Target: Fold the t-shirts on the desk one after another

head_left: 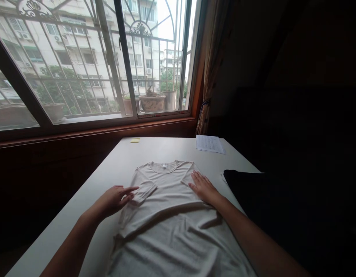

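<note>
A white T-shirt (166,200) lies spread on the white table, its collar at the far side and its lower part toward me. Both sleeves are turned inward over the front, and creases run across the middle. At the left sleeve is my left hand (119,198), index finger stretched out near the fabric and the other fingers bent; it holds nothing I can see. My right hand (203,186) rests flat on the right sleeve and shoulder, fingers extended. The shirt's bottom edge is out of view.
Printed paper sheets (210,144) lie at the table's far right, a yellow sticky note (135,140) at the far left. Dark cloth (238,186) covers the right edge of the white table (94,184). Beyond stands a barred window (88,61) with a curtain (211,57).
</note>
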Motion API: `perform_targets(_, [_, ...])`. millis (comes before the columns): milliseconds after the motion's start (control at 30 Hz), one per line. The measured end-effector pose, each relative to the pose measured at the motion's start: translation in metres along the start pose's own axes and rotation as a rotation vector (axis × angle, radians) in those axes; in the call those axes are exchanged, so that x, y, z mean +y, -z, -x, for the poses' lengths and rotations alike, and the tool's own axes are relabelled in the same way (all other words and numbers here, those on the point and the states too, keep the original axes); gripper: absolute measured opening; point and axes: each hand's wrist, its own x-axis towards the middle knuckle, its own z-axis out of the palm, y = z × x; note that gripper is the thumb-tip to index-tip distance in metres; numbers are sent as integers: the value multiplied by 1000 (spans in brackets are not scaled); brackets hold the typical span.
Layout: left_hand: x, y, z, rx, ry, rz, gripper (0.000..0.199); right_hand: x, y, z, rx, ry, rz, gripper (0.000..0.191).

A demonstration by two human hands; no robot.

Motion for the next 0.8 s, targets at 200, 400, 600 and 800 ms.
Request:
perform_targets(200, [24,-27,-48,25,141,-183,49,-3,6,-19,90,-6,24,62])
perform_targets(400, [18,-81,-96,26,329,-216,62,-1,-2,-53,66,-80,10,66])
perform_targets(600, [-10,-88,-114,16,380,-216,71,3,-5,-74,7,-99,3,69])
perform_targets(800, [-23,-82,-125,-31,385,-204,77,7,-5,-85,-18,-96,3,71])
